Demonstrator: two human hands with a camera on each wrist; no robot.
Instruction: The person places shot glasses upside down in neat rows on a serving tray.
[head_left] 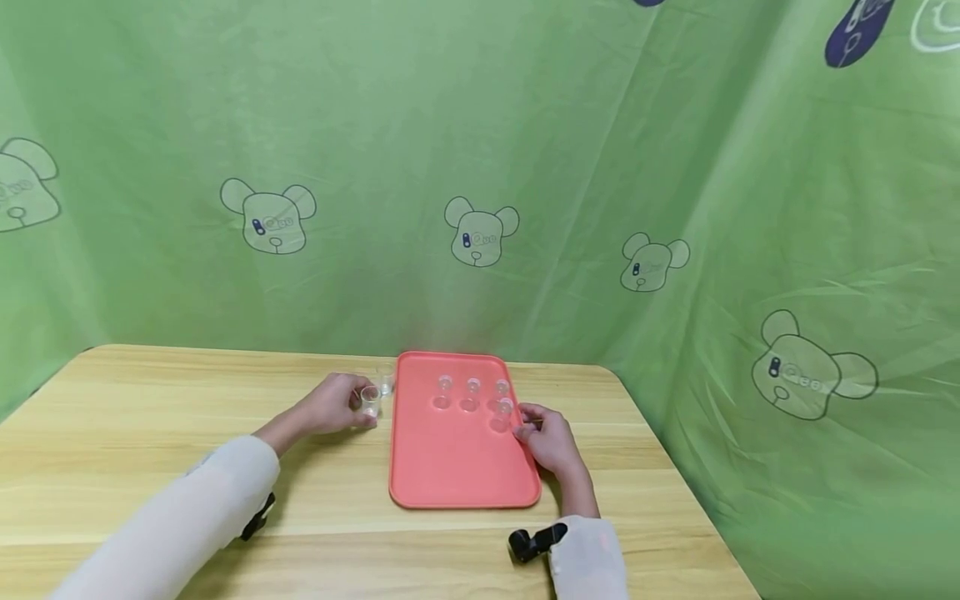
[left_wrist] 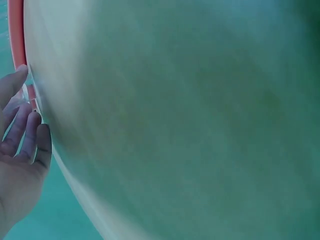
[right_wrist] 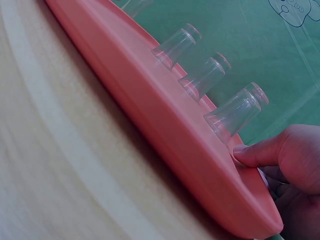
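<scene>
My left hand holds a small clear plastic cup upright between thumb and fingertips, left of the red tray. A second clear cup stands just beyond it by the tray's edge. My right hand grips the right rim of the tray; in the right wrist view its thumb lies over the rim and the other fingers are partly hidden. Several clear cups stand upside down on the far half of the tray, with one nearest cup close to that thumb.
A wooden table carries everything. Behind and to the right hangs a green cloth printed with bear heads, close to the table's far edge. A black wrist camera sits at the right sleeve.
</scene>
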